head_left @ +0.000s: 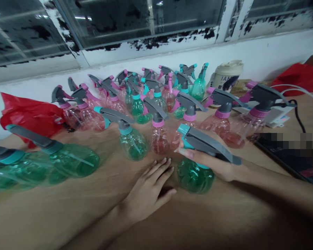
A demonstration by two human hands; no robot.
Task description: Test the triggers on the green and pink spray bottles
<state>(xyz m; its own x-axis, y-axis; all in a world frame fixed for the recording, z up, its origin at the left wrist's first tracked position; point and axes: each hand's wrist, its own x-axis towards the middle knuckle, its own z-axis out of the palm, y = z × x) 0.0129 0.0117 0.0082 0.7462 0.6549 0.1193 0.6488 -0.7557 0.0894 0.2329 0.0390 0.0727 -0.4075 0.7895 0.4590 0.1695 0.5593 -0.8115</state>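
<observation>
My right hand [211, 161] is closed around the neck of a green spray bottle [195, 177] with a grey and teal trigger head, at the right of centre. The bottle looks upright; parts of its neck are hidden by my fingers. On the wooden table [135, 229] my left hand [152, 187] lies flat, palm down, fingers stretched out and holding nothing. Just beyond it stand a green spray bottle [134, 144] with a teal collar and a pink spray bottle [160, 139] with a pink collar.
Several more pink and green spray bottles crowd the back. Green bottles [75, 159] stand at the left, near a red plastic bag [33, 116]. A white tub [227, 74], another red bag [297, 78], cables and a dark screen device [284, 152] lie right. A windowed wall rises behind.
</observation>
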